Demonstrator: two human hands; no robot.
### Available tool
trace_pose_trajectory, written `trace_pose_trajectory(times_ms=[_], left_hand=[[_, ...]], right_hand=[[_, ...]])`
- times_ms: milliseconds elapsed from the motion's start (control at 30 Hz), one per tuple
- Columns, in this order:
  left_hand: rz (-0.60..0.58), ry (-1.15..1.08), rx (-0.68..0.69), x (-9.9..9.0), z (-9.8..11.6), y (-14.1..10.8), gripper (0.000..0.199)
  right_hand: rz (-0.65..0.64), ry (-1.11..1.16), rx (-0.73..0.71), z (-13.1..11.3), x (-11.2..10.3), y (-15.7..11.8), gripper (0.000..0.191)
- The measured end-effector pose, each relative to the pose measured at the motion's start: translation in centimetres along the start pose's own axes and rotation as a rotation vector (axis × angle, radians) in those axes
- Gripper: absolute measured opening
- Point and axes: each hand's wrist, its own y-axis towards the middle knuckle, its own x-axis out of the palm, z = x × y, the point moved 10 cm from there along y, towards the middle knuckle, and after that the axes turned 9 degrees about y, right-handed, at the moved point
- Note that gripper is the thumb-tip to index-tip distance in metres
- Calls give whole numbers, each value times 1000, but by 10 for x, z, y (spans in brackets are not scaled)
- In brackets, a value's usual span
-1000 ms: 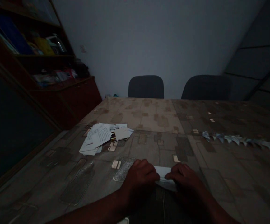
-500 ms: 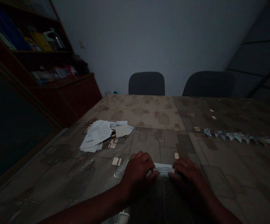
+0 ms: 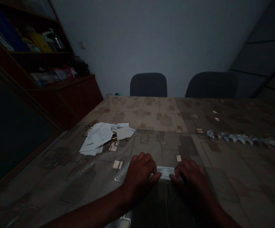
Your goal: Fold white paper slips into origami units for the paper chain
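Note:
A small strip of printed paper [image 3: 165, 172] lies low over the table between my two hands, its ends covered by my fingers. My left hand [image 3: 142, 169] pinches the left end, thumb at the near edge and fingers curled behind. On the opposite end, my right hand [image 3: 189, 174] grips in the same way, with the fingers bent. Faint lines of print show on the paper's face. To the left lies a loose pile of paper pieces [image 3: 99, 137], some printed. A row of folded paper pieces [image 3: 243, 138] stretches across the table at the right.
A patterned cloth covers the table [image 3: 151, 110]. Two dark chairs, one in the middle [image 3: 148, 85] and one at the right [image 3: 212, 85], stand beyond the far edge. A cabinet with shelves [image 3: 78, 95] is at the left. A pale object [image 3: 124, 222] shows near the bottom edge.
The paper strip between my hands now shows its printed face flatter, where a raised fold stood before. My thumbs have shifted slightly on it; both hands keep their grip.

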Motion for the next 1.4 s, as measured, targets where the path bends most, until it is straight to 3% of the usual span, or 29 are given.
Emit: trace_pose_trajectory(times_ms=[200,700,1400], left_hand=[[22,-9,-11,0,-3,-1,18],[41,-33,-22,-1,-4,-5,10],[63,-12,-14,-3,-5,-5,11]], right_hand=[[20,-9,-14,0,-2,0,15],[-89,-44,0,-4,-1,9,16],[-35,-71,1,-8,-1,12,17]])
